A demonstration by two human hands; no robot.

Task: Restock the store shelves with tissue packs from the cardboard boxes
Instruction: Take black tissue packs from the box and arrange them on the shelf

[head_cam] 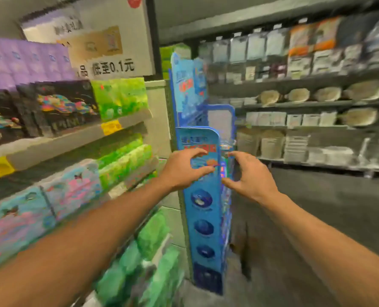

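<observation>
Tissue packs, soft plastic-wrapped bundles in green (120, 97), pastel blue-pink (71, 187) and purple (27, 60): stocked on the grey store shelves (73, 140), left of the tall blue cardboard display stand (204, 209). None in hand. Left hand (184, 169) and right hand (248, 176): both raised before the stand's upper panel, fingers loosely curved, grasping nothing; contact with the panel cannot be told. Handling, judged: light, squashy, slippery film; take each pack across its broad sides with both hands. Cardboard boxes: not in view.
</observation>
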